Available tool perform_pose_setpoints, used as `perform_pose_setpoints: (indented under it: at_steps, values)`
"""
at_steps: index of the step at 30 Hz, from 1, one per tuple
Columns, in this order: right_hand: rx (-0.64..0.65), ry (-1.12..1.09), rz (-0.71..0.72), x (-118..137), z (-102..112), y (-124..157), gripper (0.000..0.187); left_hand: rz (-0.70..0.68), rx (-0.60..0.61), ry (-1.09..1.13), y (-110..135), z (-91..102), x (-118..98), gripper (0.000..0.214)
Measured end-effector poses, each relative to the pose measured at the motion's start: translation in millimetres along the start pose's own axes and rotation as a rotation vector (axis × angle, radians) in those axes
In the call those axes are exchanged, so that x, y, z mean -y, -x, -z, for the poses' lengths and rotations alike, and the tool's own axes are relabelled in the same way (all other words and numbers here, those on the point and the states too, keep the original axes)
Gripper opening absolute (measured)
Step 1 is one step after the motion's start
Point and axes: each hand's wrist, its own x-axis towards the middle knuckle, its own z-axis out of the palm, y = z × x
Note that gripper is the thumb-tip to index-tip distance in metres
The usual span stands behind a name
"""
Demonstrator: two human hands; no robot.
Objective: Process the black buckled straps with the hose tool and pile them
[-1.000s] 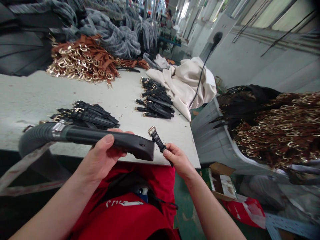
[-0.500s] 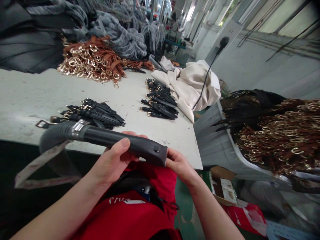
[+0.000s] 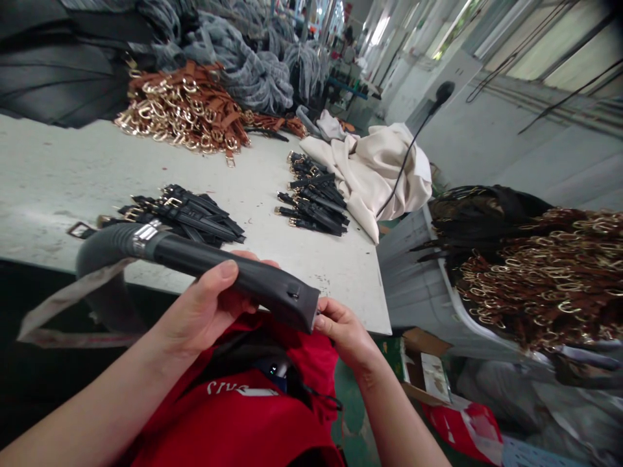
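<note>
My left hand [image 3: 207, 305] is wrapped round a black hose nozzle [image 3: 257, 279], thumb on top and fingers beneath. The tube flattens into a wide mouth at its right end. At its other end a metal clamp [image 3: 145, 237] joins it to a grey ribbed hose [image 3: 100, 250], which bends down past the table edge. My right hand [image 3: 346, 331] is closed in a pinch right at the nozzle mouth. Something small and dark shows at its fingertips, too hidden to name. Behind the hose lies a pile of black buckle straps [image 3: 195, 211]; a second strap pile [image 3: 318, 198] lies farther right.
On the pale table [image 3: 263, 175] sit brown buckle straps [image 3: 195, 110], grey bundled strips [image 3: 243, 61] and cream cloth [image 3: 374, 165]. To the right, a grey bin [image 3: 409, 259] holds more buckle straps [image 3: 540, 279]. An open carton [image 3: 423, 366] stands on the floor.
The nozzle and both hands have shifted slightly left in view, with the nozzle mouth tilted lower. A small dark bit now shows at my right fingertips. My left hand keeps its hold.
</note>
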Motion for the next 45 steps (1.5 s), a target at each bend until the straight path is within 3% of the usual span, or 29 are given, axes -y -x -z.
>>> perform_pose_setpoints:
  at_steps: [7, 13, 16, 28, 32, 36, 40, 42, 45]
  values:
    - [-0.022, 0.028, 0.013, 1, -1, 0, 0.042, 0.051, -0.041, 0.040, -2, 0.6, -6, 0.047]
    - [-0.096, -0.060, 0.037, 4, 3, -2, 0.044, -0.203, -0.335, 0.017, 2, 6.3, -38, 0.036]
    - [-0.092, -0.087, 0.034, 2, 2, -7, 0.044, -0.228, -0.424, -0.004, 6, 6.4, -48, 0.036]
    - [-0.088, 0.016, -0.011, 2, -2, -8, 0.045, -0.204, -0.372, 0.050, 0, 18.0, -42, 0.043]
    - [-0.059, 0.243, 0.007, 11, 15, -19, 0.040, -0.200, -0.370, 0.031, 2, 24.5, -44, 0.043]
    - [-0.061, 0.688, -0.016, 19, 39, -36, 0.025, -0.182, -0.359, -0.026, 0, 32.7, -36, 0.046]
    - [-0.206, 1.246, 0.215, 16, 48, -41, 0.021, -0.182, -0.290, -0.115, -6, 38.3, -19, 0.043]
    - [-0.278, 1.343, 0.348, 11, 45, -41, 0.024, -0.185, -0.261, -0.136, -8, 36.5, -12, 0.041]
    - [-0.324, 1.263, 0.388, -1, 40, -45, 0.024, -0.195, -0.219, -0.166, -13, 26.8, -5, 0.038]
